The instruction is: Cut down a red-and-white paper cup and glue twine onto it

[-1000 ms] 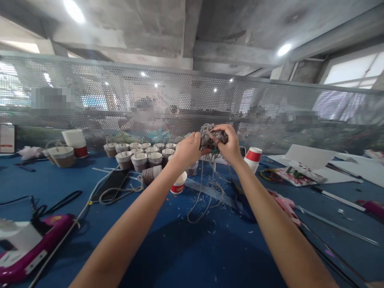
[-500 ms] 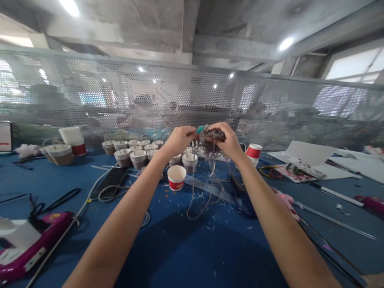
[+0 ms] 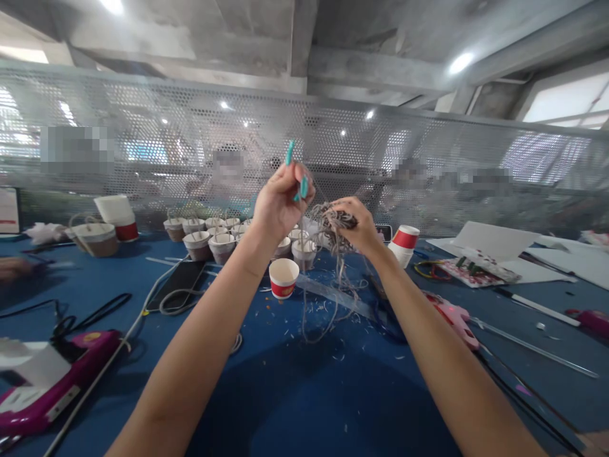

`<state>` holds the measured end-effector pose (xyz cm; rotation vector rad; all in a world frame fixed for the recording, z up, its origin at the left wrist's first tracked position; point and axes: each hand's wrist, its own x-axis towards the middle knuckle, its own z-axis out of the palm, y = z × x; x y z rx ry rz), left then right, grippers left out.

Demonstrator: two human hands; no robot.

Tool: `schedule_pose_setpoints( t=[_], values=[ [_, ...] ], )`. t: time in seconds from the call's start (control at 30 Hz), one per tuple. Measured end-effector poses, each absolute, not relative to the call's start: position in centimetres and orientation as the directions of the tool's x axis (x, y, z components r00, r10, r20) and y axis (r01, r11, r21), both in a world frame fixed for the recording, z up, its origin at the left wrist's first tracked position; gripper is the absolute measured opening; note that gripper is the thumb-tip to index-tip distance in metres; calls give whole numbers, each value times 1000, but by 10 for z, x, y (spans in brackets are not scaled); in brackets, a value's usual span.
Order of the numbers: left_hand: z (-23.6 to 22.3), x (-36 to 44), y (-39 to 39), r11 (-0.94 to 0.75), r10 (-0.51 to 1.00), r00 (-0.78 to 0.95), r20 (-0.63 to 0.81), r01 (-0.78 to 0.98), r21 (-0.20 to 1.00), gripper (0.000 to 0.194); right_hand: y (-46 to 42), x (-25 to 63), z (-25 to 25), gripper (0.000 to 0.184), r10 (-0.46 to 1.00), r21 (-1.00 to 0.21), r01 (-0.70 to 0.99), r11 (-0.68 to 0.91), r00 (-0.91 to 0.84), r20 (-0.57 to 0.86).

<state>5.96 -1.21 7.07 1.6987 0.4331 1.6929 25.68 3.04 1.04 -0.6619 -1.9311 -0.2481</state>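
A tangled bundle of grey-brown cord point(image 3: 337, 219) is gripped in my right hand point(image 3: 358, 222), whose fingers curl over its top. My left hand point(image 3: 285, 200) is raised to the left of it, fingers bent and pinched, with long teal nails showing. A thin strand runs from the bundle up to these fingers, and another hangs down and loops near the table. Below my left hand stands a red and white paper cup point(image 3: 283, 291), upright and touched by neither hand. Behind it are several small cord-wrapped cups point(image 3: 222, 249) with loop handles.
A glue gun point(image 3: 451, 317) lies on the blue table point(image 3: 304, 406) at right, near stacked cups point(image 3: 404, 244). At left are a purple power strip point(image 3: 71, 374), a dark phone point(image 3: 179, 289) and a larger cord-wrapped basket point(image 3: 98, 240). Another person's hand point(image 3: 12, 270) shows at the left edge.
My left hand has moved up and slightly left, away from the cord bundle, drawing a strand out. My right hand stays around the bundle. Another person's hand has appeared at the left edge.
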Motion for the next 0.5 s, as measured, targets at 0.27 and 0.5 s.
schedule_pose_setpoints(
  t=[0.27, 0.5],
  values=[
    [99, 37, -59, -559, 500, 29, 866, -752, 348, 39, 56, 272, -20, 21, 371, -157, 570, 806, -279, 886],
    [110, 24, -95, -706, 429, -227, 874, -688, 167, 38, 72, 285, -41, 21, 453, -215, 636, 741, -238, 859]
  ],
)
